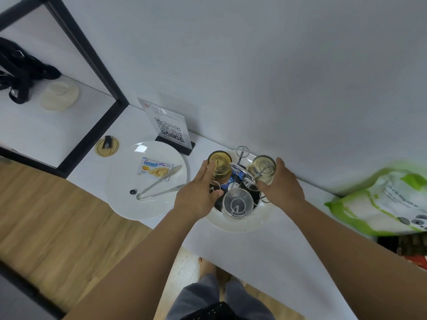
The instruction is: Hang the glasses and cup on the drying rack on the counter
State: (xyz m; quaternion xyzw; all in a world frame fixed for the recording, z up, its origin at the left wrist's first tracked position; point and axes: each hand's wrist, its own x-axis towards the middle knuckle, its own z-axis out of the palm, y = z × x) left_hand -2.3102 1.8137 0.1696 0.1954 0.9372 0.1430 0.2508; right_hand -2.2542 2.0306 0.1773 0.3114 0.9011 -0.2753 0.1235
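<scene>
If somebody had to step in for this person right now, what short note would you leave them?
Left hand: open, fingers resting against the yellow-tinted glass, no firm grip visible.
Right hand: wrapped around the pale glass on its prong.
Drying rack stands in a white dish on the counter.
Done: both tinted glasses and a clear glass sit inverted on the rack.
Left: a dark piece sits between them, unclear; check nothing else needs hanging, then let go.

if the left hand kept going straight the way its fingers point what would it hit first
Probably the yellow-tinted glass: the left hand already has its fingertips against its side. Beyond it stands the wall.
</scene>
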